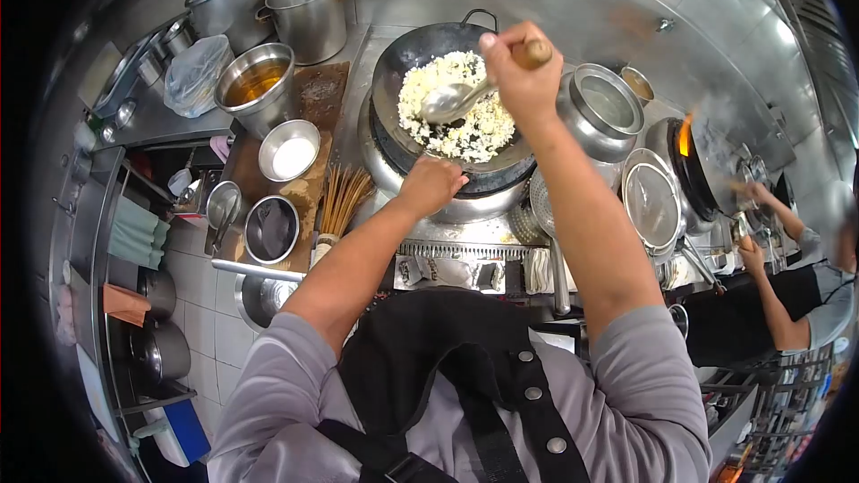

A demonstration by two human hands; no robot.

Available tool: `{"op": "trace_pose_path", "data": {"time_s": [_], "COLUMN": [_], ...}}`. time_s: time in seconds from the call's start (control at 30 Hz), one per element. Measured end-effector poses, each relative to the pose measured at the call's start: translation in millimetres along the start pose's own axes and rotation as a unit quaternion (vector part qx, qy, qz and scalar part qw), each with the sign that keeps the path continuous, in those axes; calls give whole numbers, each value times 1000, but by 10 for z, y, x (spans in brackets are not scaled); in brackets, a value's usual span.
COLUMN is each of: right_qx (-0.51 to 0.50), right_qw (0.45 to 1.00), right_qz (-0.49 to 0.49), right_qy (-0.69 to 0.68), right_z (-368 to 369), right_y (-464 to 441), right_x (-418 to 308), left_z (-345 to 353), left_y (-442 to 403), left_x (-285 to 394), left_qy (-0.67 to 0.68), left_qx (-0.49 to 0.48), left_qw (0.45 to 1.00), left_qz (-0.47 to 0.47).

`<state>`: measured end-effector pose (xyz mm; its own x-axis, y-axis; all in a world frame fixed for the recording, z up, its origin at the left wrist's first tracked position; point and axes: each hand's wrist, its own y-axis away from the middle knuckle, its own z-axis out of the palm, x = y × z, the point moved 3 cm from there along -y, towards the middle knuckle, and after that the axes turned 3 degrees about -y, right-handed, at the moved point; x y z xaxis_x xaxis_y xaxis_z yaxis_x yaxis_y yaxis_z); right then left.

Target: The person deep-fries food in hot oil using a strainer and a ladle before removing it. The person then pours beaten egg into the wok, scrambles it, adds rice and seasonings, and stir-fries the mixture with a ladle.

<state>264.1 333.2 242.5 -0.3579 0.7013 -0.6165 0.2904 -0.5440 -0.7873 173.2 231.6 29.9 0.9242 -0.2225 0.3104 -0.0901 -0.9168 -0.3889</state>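
Note:
A dark wok sits on the burner in front of me, holding a pale, crumbly mass of fried rice or egg. My right hand is closed around the wooden-ended handle of a metal ladle. The ladle's bowl rests in the food, left of the hand. At the wok's near rim, my left hand is closed on the edge; its fingertips are partly hidden.
Left of the wok stand a pot of amber liquid, a bowl of white contents and a bamboo brush. To the right are a steel pot and mesh strainers. A co-worker works beside a flaming wok.

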Motion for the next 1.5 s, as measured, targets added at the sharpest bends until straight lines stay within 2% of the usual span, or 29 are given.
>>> {"op": "trace_pose_path", "data": {"time_s": [0.03,0.1,0.17,0.2,0.23,0.27,0.3,0.33,0.43,0.5,0.53,0.6,0.63,0.67,0.73,0.77,0.83,0.9,0.93,1.0,1.1,1.17,1.27,1.33,1.4,1.43,1.5], "right_qx": [-16,-32,25,23,21,19,-17,19,-4,98,97,102,89,114,61,63,99,100,100,68,31,80,39,73,106,116,92], "right_qw": [999,998,998,998,998,996,998,1000,999,995,995,992,992,991,998,997,993,994,994,996,999,996,999,997,994,989,992], "right_qz": [25,52,32,32,-23,-78,-23,-22,26,7,6,-49,-82,-27,28,33,25,1,-21,-3,29,22,6,7,12,23,17], "right_qy": [18,34,-46,-45,-46,-48,-51,5,42,-25,-24,-58,39,67,-12,-10,-54,-40,-28,59,14,-14,-34,-7,-30,-86,-88], "right_z": [-16,-25,-23,-23,-33,-33,34,13,-140,-221,-269,-434,-569,-522,-628,-643,-668,-705,-723,-794,-694,-632,-667,-744,-730,-701,-580], "right_y": [-172,-400,-477,-433,-322,-203,-65,-5,-462,-633,-576,-322,-211,-88,-294,-385,-575,-336,-209,32,-219,-268,101,71,-156,-202,-12], "right_x": [-37,-361,-687,-612,-479,-336,-126,188,-74,-494,-476,-271,289,325,275,30,-460,-543,-510,139,-231,-772,-437,-171,-314,-473,-633], "left_z": [-14,-9,17,35,60,48,27,12,-29,-36,-36,-13,8,43,54,76,74,8,-19,-7,37,12,14,-2,25,47,25], "left_y": [-31,-3,-6,14,34,10,-12,-8,-2,2,-4,-20,1,33,-11,-4,9,-2,-31,-39,-8,-21,4,-52,-51,-44,-38], "left_x": [0,3,-37,-40,-43,-42,-36,-28,2,1,0,-25,-24,-25,-59,-73,-53,-19,2,12,-25,-26,21,21,-5,-36,-32], "left_qy": [-18,-14,-10,0,11,12,6,-1,9,-1,-8,4,15,16,10,20,12,3,6,-12,21,32,-4,-19,-22,-23,-20], "left_qx": [-55,-44,-30,11,51,52,21,-10,-24,-14,-2,6,11,8,25,39,31,13,15,-16,21,44,11,-33,-30,-33,-20], "left_qw": [998,999,999,1000,999,999,1000,1000,1000,1000,1000,1000,1000,1000,1000,999,999,1000,1000,1000,1000,999,1000,999,999,999,999], "left_qz": [-26,-19,-9,3,14,13,1,-10,-14,-7,-2,-4,-6,-5,13,15,14,-3,-5,-14,1,5,-3,-26,-26,-24,-18]}}
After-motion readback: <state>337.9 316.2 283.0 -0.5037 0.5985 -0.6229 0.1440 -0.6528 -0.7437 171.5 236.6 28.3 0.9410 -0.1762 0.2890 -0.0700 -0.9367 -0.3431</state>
